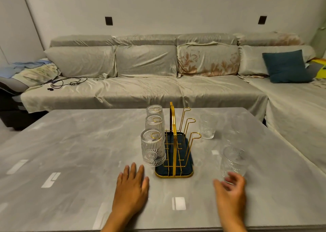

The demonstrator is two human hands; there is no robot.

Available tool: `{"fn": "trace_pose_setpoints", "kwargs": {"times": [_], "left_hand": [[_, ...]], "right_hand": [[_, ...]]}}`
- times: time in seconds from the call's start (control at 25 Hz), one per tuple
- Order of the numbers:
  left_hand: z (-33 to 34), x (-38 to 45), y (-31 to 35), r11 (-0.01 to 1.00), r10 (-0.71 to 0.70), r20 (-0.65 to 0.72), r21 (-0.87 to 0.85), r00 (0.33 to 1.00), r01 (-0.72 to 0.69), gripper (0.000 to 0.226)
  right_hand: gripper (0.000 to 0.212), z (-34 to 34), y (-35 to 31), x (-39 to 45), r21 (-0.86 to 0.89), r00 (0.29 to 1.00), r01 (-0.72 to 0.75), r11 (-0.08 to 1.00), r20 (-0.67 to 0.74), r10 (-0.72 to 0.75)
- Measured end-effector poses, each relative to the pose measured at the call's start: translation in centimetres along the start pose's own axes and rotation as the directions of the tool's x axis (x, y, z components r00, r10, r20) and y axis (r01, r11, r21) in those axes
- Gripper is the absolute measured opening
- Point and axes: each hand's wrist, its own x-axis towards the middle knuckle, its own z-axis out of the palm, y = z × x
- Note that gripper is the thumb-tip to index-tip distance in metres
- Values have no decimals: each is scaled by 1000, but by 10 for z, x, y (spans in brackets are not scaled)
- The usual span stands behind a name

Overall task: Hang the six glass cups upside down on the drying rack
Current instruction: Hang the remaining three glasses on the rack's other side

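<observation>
Three ribbed clear glass cups hang upside down on the left prongs of the gold wire drying rack (pixel 174 140): the nearest hung cup (pixel 153 148), the middle hung cup (pixel 154 125) behind it, and the far hung cup (pixel 154 111) at the back. Each shows vertical fluting, and the nearest one has a pressed rosette near its rim. The rack stands in a dark, glossy oblong tray with a gold rim (pixel 173 174), its tall looped handle rising along the middle. The three right prongs, each ending in a rounded hook, are bare.

Three more cups stand on the grey marbled table (pixel 70 143), at about three o'clock from the rack. The near standing cup (pixel 232 161) is upright and blurred; a fainter middle standing cup (pixel 232 136) sits behind it, hard to make out. The far standing cup (pixel 207 126) stands just beside the rearmost hooks.

Your left hand (pixel 131 184) lies flat and released on the tabletop, palm down, fingers spread, at about seven o'clock from the tray. Your right hand (pixel 231 191) is unclenched, fingers loosely curled, just at the base of the near standing cup; blur hides whether it touches the glass
</observation>
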Motion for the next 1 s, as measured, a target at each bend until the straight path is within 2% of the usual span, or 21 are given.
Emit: {"fn": "trace_pose_setpoints", "kwargs": {"times": [0.04, 0.08, 0.16, 0.24, 0.32, 0.44, 0.52, 0.56, 0.64, 0.72, 0.8, 0.92, 1.0], "left_hand": [[1, 1, 0, 1000, 2, -6, 10, 1000, -2, 60], [2, 2, 0, 1000, 9, -6, 17, 1000, -9, 61], [3, 1, 1, 1000, 10, -2, 20, 1000, -10, 61], [1, 1, 2, 1000, -1, -6, 18, 1000, 1, 60], [-2, 0, 3, 1000, -2, -6, 20, 1000, 3, 60], [-2, 0, 5, 1000, -11, -7, 6, 1000, 11, 60], [-2, 0, 5, 1000, -6, -10, 0, 1000, 6, 60], [-1, 0, 4, 1000, -5, -13, -3, 1000, 5, 60], [0, 1, 3, 1000, 4, -28, -10, 1000, -4, 60], [0, 1, 2, 1000, 12, -35, -16, 999, -12, 59], [0, 1, 2, 1000, 12, -36, -20, 999, -13, 60], [0, 0, 2, 1000, 11, -31, -24, 999, -12, 60], [0, 0, 2, 1000, 11, -32, -22, 999, -12, 60]], "right_hand": [[58, -9, 1, 9, 86, 992, -44, 995, -117, 54], [71, -15, 1, 19, 76, 983, -79, 994, -157, 91], [89, -22, 3, 38, 3, 984, -140, 990, -111, 139], [89, -22, 2, 50, -136, 991, -132, 982, -6, 132], [87, -22, 3, 58, -263, 993, -95, 960, 40, 110], [87, -29, -2, 66, -314, 992, -45, 948, 97, 80], [88, -36, -16, 71, -325, 988, 61, 944, 154, -11], [86, -40, -27, 74, -306, 980, 139, 942, 182, -85], [80, -47, -61, 84, -160, 951, 256, 953, 218, -219], [70, -48, -100, 93, 58, 943, 271, 961, 183, -277], [66, -44, -129, 100, 194, 942, 267, 944, 154, -298], [69, -31, -153, 102, 232, 921, 320, 919, 150, -358], [63, -21, -162, 102, 221, 907, 360, 906, 146, -396]]}}
